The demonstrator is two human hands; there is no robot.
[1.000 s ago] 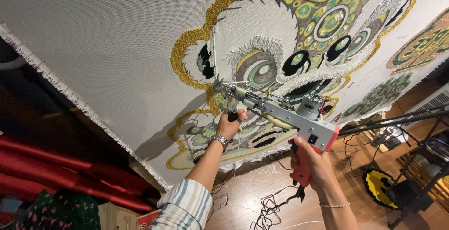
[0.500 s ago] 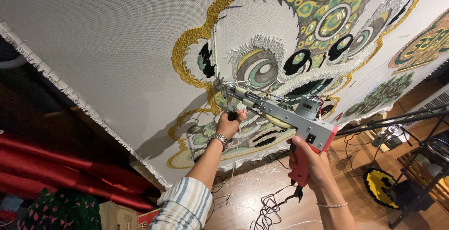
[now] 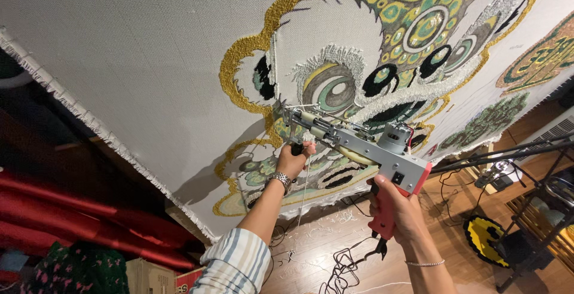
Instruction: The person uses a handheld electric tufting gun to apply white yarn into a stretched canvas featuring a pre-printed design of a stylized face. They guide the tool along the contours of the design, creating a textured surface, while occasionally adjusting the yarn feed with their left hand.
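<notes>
A grey metal tufting gun (image 3: 359, 144) with a red rear grip is pressed nose-first against a large stretched cloth (image 3: 149, 61) bearing a tufted design (image 3: 382, 49) in gold, green, white and black. My left hand (image 3: 293, 159), with a metal watch on the wrist, grips the gun's black front handle. My right hand (image 3: 397, 213) is closed around the red rear grip. The gun's needle end touches the cloth near a gold outline (image 3: 263, 43). A thin white yarn (image 3: 302, 192) hangs down from the gun.
The cloth's frayed edge (image 3: 89, 121) runs diagonally at left. Red fabric (image 3: 89, 222) lies below it. Black cables (image 3: 341, 270) and yarn scraps lie on the wooden floor. A black metal stand (image 3: 526, 222) and a yellow-black tufted piece (image 3: 484, 240) are at right.
The gun and both hands have shifted only slightly along the cloth; both grips are unchanged.
</notes>
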